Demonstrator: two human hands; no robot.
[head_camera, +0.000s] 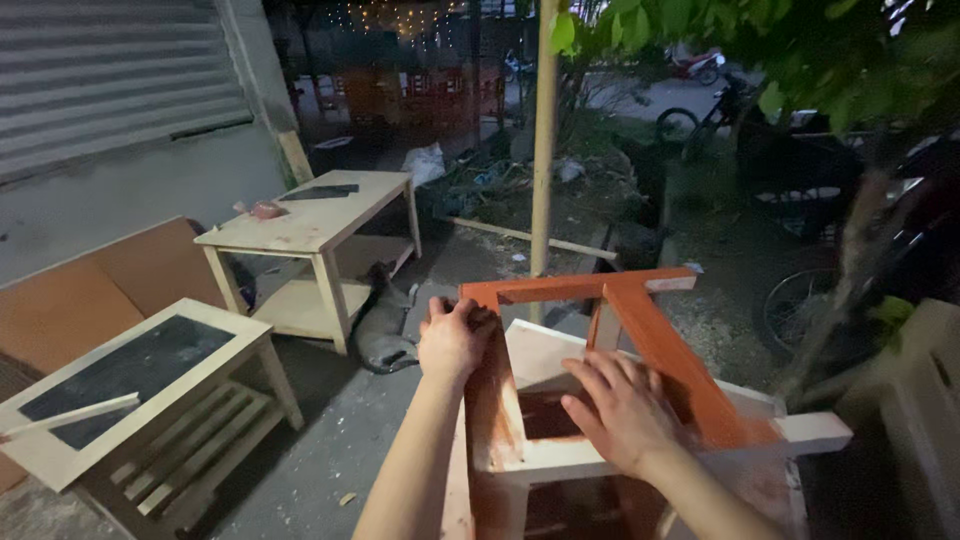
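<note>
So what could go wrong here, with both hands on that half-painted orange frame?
1. The orange paint may be wet. The left hand grips a painted corner of the frame and the right hand lies flat on it, so smears or stained palms seem possible.
2. The frame stands tilted on the pale table; it might slip.
3. A cat lies on the ground nearby and could be hit if it falls.

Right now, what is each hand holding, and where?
The left hand grips the orange-painted wooden frame at its upper corner; the right hand lies flat on it, gripping nothing.
</note>
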